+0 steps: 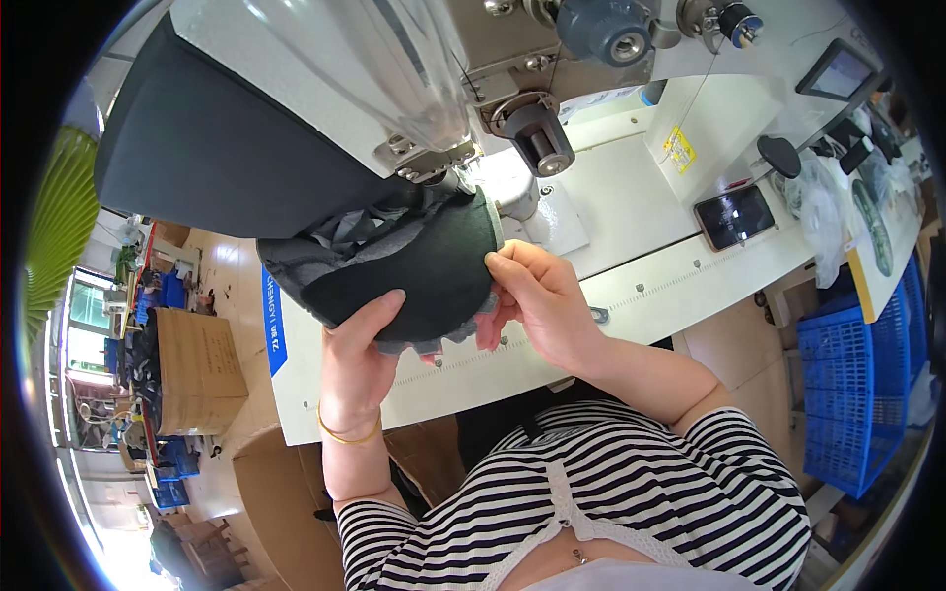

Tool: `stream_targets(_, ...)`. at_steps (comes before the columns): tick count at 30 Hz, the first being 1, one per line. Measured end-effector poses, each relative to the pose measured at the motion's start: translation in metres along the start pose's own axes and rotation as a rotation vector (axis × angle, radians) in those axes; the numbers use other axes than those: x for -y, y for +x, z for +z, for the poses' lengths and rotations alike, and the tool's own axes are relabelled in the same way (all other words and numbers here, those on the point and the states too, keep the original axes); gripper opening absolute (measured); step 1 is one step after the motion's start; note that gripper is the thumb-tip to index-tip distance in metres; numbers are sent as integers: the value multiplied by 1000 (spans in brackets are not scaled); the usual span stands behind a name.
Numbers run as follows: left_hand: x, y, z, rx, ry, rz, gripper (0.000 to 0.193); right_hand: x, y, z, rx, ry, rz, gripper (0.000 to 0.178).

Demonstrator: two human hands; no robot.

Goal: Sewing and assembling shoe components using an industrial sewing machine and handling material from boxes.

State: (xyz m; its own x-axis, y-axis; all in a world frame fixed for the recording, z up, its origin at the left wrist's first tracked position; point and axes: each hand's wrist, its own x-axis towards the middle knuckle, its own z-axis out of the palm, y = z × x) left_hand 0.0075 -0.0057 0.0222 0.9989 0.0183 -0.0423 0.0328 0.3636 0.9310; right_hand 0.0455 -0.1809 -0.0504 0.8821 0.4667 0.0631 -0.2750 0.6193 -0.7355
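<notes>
A dark green-black curved fabric piece [424,271] with a notched lower edge is at the stitching end of a sewing machine [340,74]. It looks like part of a cap, but I cannot be sure. Its top edge reaches the presser foot [463,180], where a bright lamp glare hides the needle. My left hand [363,345] is closed on the near left edge, thumb on top and fingers hidden below. With thumb and forefinger, my right hand [542,300] pinches the right edge. Folded grey-black material [365,229] shows behind the piece.
A large smooth dark panel [227,128] stands left of the machine. On the white table [631,266] lie a phone [734,217] and a clear plastic bag [823,212]. Blue crates [847,384] stand at right. A cardboard box [200,369] stands on the floor at left.
</notes>
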Motion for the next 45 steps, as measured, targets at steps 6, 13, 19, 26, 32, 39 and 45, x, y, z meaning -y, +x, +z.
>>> stream_targets(6, 1, 4, -3, 34, 23, 2, 25, 4, 7, 0, -4, -13, 9, 26)
stream_targets(13, -1, -1, 0, 9, 71, 3, 25, 5, -7, 4, 4, -28, 34, 25)
stream_targets(19, 2, 11, 3, 14, 126, 65, 26, 7, 6, 1, 21, -30, 36, 26)
stream_targets(26, 6, 20, 3, 52, 96, 90, 23, 11, 18, -2, 27, -17, 24, 26)
stream_targets(32, 17, 25, 6, 45, 67, 120, 23, 10, 24, -6, -6, -51, -23, 27)
stream_targets(39, 34, 30, 17, -108, 81, 283, 21, 10, 27, -9, 6, -41, -28, 28)
stream_targets(45, 47, 30, 24, -114, 203, 328, 30, 7, 28, -12, -4, -24, -66, 31)
